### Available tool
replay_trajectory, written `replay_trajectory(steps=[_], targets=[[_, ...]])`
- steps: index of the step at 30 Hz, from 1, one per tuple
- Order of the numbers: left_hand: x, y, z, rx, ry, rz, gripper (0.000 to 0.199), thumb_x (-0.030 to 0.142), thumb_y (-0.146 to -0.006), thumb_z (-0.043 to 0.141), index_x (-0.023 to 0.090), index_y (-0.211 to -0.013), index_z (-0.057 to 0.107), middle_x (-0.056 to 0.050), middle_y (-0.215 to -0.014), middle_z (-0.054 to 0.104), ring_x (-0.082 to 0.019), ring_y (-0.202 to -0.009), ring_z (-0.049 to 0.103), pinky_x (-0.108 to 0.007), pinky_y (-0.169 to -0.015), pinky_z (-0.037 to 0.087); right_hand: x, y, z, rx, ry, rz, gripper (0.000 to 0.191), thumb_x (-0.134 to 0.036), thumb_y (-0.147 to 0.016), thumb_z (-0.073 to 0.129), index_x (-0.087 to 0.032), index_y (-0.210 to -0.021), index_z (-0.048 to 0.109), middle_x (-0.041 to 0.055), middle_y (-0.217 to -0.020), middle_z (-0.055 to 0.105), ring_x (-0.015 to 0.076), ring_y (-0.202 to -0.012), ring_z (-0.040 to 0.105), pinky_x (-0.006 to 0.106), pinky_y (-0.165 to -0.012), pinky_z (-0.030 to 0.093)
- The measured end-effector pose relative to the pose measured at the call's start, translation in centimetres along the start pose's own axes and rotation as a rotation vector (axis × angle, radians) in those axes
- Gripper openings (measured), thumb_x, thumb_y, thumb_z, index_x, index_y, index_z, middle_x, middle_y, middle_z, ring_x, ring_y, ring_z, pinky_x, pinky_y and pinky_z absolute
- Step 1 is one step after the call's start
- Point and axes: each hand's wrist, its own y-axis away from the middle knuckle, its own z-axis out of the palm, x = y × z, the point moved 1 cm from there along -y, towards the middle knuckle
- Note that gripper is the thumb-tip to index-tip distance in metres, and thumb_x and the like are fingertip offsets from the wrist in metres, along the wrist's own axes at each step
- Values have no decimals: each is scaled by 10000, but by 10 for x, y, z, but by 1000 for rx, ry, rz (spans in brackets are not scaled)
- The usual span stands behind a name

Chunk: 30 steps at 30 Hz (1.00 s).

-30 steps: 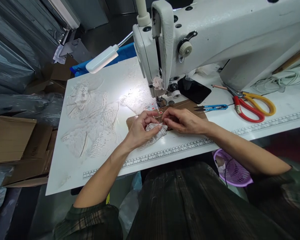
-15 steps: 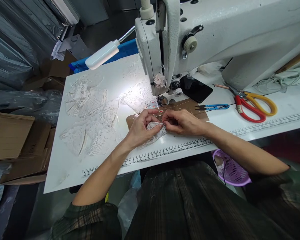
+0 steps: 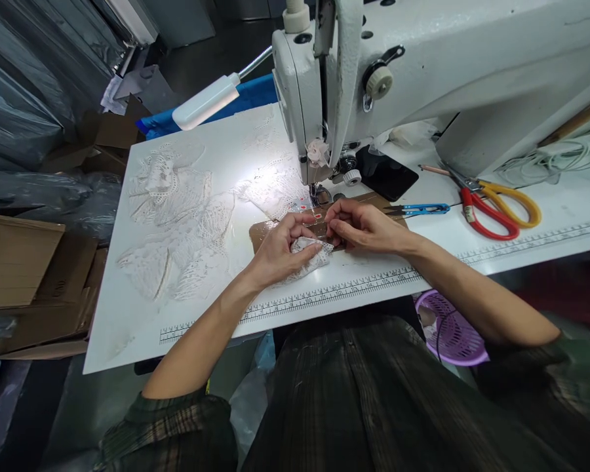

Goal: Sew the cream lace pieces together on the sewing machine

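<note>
My left hand (image 3: 281, 249) pinches a small piece of white lace fabric (image 3: 317, 257) between thumb and fingers, just in front of the sewing machine's needle area. To its right, my right hand (image 3: 361, 226) is closed, thumb against the fingers, slightly above and beside the lace's right corner. Whatever lies in those fingertips is too small to make out. Beneath both hands lies a brown sheet (image 3: 261, 237) on the table. The presser foot (image 3: 313, 193) of the sewing machine (image 3: 295, 98) stands just behind my fingers. More white lace pieces (image 3: 201, 229) are spread to the left.
Right of my hands lie blue thread snips (image 3: 425, 209), scissors with red and yellow handles (image 3: 491, 216) and a black phone (image 3: 388, 174). A printed ruler (image 3: 295, 303) runs along the white table's front. A lamp (image 3: 206, 101) hangs at the left; a purple basket (image 3: 455, 334) is below.
My right hand has moved a little right and up, away from the lace's corner it was touching. My left hand keeps its hold on the lace. The whole view has shifted slightly.
</note>
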Motion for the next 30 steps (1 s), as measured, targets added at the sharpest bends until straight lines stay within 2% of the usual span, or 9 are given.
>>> replay_trajectory(steps=[3, 6, 10, 15, 18, 22, 30], targets=[[-2, 0, 0, 2, 12, 0, 427, 319, -825, 708, 162, -1184, 537, -42, -866, 711, -94, -595, 567, -240, -529, 449, -1, 2, -8, -109, 76, 26, 269, -384, -937, 569, -135, -1036, 573, 9, -797, 615, 77, -618, 514, 214, -529, 371], [-3, 0, -1, 9, 10, 3, 430, 331, -823, 712, 161, -1178, 540, -48, -872, 717, -113, -638, 604, -250, -556, 471, -2, 2, -10, -159, 152, 17, 329, -436, -918, 605, -129, -1033, 632, 1, -776, 612, 72, -600, 463, 217, -525, 347], [-4, -1, -1, 26, 6, 49, 412, 327, -825, 717, 160, -1161, 547, -42, -854, 719, -131, -709, 642, -264, -626, 498, -5, 1, -6, -130, 83, -27, 331, -398, -852, 703, -130, -1034, 637, 26, -868, 627, 95, -690, 504, 222, -564, 378], [-5, -2, 0, 6, 14, 22, 442, 341, -818, 721, 163, -1175, 532, -44, -861, 719, -138, -729, 648, -280, -667, 522, -3, -1, -2, -123, 166, -86, 252, -372, -891, 657, -134, -977, 651, 7, -805, 613, 88, -644, 463, 229, -566, 349], [-6, -1, 2, -7, 27, 8, 447, 320, -818, 716, 169, -1191, 522, -56, -908, 722, -128, -703, 636, -267, -632, 513, 2, -2, -1, -83, 176, -71, 247, -373, -935, 589, -131, -948, 633, -6, -742, 578, 86, -619, 451, 231, -564, 349], [-6, 0, 3, -10, 35, 4, 447, 296, -832, 691, 177, -1220, 503, -60, -932, 726, -122, -668, 620, -256, -565, 482, 4, -2, 1, -30, 80, -20, 269, -377, -979, 501, -127, -943, 593, 12, -760, 586, 93, -621, 486, 233, -558, 375], [-3, -1, 2, 73, -32, 18, 415, 298, -815, 725, 173, -1173, 556, -30, -836, 724, -120, -620, 603, -284, -606, 487, -4, 2, -1, -54, 245, -141, 157, -276, -899, 610, -136, -956, 653, 1, -776, 627, 81, -627, 470, 226, -593, 353]])
